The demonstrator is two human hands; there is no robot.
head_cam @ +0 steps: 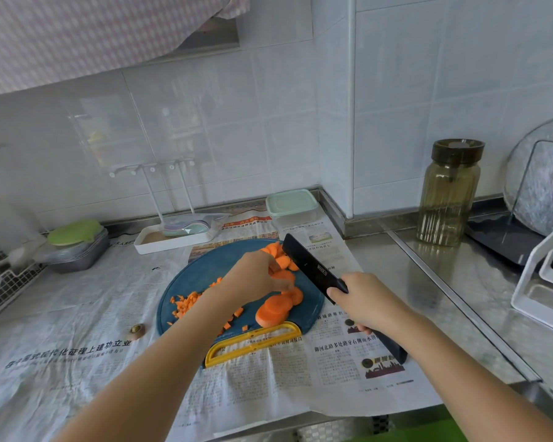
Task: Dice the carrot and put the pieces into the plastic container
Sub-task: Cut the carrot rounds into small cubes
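Nearest, over the newspaper point(77, 314), the right hand point(361, 301) wraps its fingers firmly round the handle of the black knife point(310, 266), whose blade hangs raised over the right side of the blue cutting board point(201, 275). The left hand point(256, 275) curls its fingers down onto the carrot slices point(275, 309), seemingly pinching one, though blur hides the detail. Small dice point(186, 303) lie at the board's left. To cut well, the slices should be stacked flat with fingertips tucked back, and the blade brought straight down in even strips, then crosswise. Farthest, against the tiled wall, the plastic container point(291, 204) stands with its lid on.
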